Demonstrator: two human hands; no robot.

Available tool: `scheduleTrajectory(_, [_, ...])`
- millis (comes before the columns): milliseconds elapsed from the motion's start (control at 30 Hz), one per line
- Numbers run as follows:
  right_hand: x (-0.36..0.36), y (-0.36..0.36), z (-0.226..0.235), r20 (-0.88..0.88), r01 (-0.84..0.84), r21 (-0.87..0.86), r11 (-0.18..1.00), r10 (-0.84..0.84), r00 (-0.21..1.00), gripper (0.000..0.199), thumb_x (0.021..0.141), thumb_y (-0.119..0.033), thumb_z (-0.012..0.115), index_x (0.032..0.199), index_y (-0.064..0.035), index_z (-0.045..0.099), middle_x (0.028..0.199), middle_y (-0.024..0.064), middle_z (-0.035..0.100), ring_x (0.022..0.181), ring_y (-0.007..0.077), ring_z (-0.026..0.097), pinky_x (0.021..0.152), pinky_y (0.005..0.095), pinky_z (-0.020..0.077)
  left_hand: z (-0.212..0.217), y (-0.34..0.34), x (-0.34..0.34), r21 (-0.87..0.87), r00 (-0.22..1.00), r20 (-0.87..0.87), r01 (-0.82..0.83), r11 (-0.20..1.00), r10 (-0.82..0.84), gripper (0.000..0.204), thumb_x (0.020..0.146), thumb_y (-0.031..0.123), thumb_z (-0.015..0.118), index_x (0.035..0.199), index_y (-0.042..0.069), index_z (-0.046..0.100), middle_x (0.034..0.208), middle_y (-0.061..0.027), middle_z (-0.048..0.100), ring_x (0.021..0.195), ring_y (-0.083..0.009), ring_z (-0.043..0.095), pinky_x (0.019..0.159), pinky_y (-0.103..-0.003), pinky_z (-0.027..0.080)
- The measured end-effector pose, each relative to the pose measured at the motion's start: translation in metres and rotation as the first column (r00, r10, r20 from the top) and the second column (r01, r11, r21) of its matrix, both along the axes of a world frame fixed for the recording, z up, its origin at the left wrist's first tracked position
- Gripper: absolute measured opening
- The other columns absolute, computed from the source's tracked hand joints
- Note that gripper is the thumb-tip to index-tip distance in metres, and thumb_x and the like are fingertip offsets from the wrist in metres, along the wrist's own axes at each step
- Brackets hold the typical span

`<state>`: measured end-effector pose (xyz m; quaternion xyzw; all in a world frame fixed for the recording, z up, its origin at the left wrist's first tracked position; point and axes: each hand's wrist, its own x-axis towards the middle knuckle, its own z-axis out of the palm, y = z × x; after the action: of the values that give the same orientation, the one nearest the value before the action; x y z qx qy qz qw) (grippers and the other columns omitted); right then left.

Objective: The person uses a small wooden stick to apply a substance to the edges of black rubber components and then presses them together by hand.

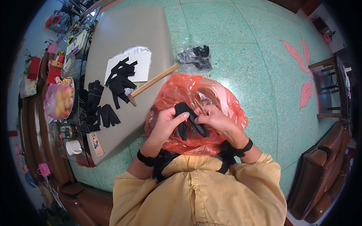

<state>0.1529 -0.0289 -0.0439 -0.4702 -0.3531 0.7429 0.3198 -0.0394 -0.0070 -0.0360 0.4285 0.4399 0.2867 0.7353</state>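
Observation:
My left hand (pixel 164 125) pinches a folded black fabric strip (pixel 181 108) between thumb and fingers. Its two ends hang down over a translucent red plastic bag (pixel 181 84) on my lap. Close beside it, my right hand (pixel 215 119) is closed around a thin wooden stick (pixel 199 105), whose tip points up and to the left. The right fingertips also meet the edge of the black strip; how firmly they hold it is hidden. Something pinkish (pixel 220 96) shows at the bag's opening.
A grey table (pixel 128 28) on the left bears loose black strips (pixel 121 81), white paper (pixel 143 67), a wooden-handled hammer (pixel 156 80) and bundled strips (pixel 107 115). Beyond the bag lies a clear bag of black pieces (pixel 195 58). A white mug (pixel 74 147) stands far left.

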Motion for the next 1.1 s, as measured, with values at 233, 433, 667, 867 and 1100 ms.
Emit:
scheduleTrajectory(233, [0.005,-0.003,-0.001,-0.076,-0.133,0.009,0.991,0.133,0.988,0.010,0.078,-0.009,0.062,0.084,-0.0014,0.062,0.072,0.0012,0.062,0.060,0.0053,0.054,0.050,0.0183,0.0377,0.004,0.001,-0.006,0.007,0.992,0.040,0.121,0.993,-0.122,0.010,0.086,0.006,0.060,0.093,0.000,0.063,0.085,-0.0008,0.063,0.076,-0.0059,0.057,0.067,-0.020,0.048])
scheduleTrajectory(433, [0.001,0.000,0.000,-0.052,-0.144,-0.011,0.990,0.143,0.988,0.010,0.081,-0.013,0.060,0.082,-0.0033,0.061,0.067,-0.0012,0.059,0.055,0.0038,0.048,0.047,0.0183,0.0319,0.004,-0.002,-0.005,0.057,0.990,0.036,0.131,0.990,-0.133,0.011,0.087,0.006,0.059,0.094,-0.002,0.062,0.087,-0.0018,0.063,0.077,-0.0073,0.058,0.069,-0.022,0.048])
scheduleTrajectory(667, [0.000,0.000,0.000,-0.082,-0.122,0.045,0.992,0.125,0.989,0.010,0.082,-0.016,0.060,0.078,-0.0069,0.060,0.064,-0.0039,0.055,0.047,0.0011,0.038,0.040,0.0184,0.0215,0.005,0.000,-0.005,0.213,0.984,-0.051,0.178,0.961,-0.171,0.013,0.089,0.006,0.056,0.096,-0.003,0.061,0.089,-0.0028,0.063,0.082,-0.0080,0.057,0.074,-0.023,0.046])
scheduleTrajectory(867, [0.004,0.004,0.013,-0.082,-0.188,-0.015,0.982,0.186,0.979,0.009,0.081,-0.015,0.059,0.077,-0.0069,0.060,0.064,-0.0032,0.055,0.046,0.0011,0.037,0.040,0.0181,0.0200,0.007,0.002,-0.005,0.112,0.984,0.047,0.168,0.979,-0.174,0.013,0.088,0.006,0.056,0.095,-0.003,0.062,0.088,-0.0027,0.063,0.082,-0.0081,0.057,0.074,-0.023,0.046])
scheduleTrajectory(1100, [0.000,0.009,0.003,-0.098,-0.197,-0.061,0.978,0.191,0.977,0.013,0.080,-0.016,0.057,0.071,-0.0061,0.057,0.061,-0.0004,0.055,0.042,0.0022,0.034,0.037,0.0193,0.0186,0.006,-0.002,-0.003,0.252,0.989,-0.068,0.144,0.957,-0.131,0.014,0.088,0.011,0.058,0.093,-0.002,0.060,0.082,-0.0037,0.063,0.077,-0.0077,0.058,0.068,-0.024,0.047])
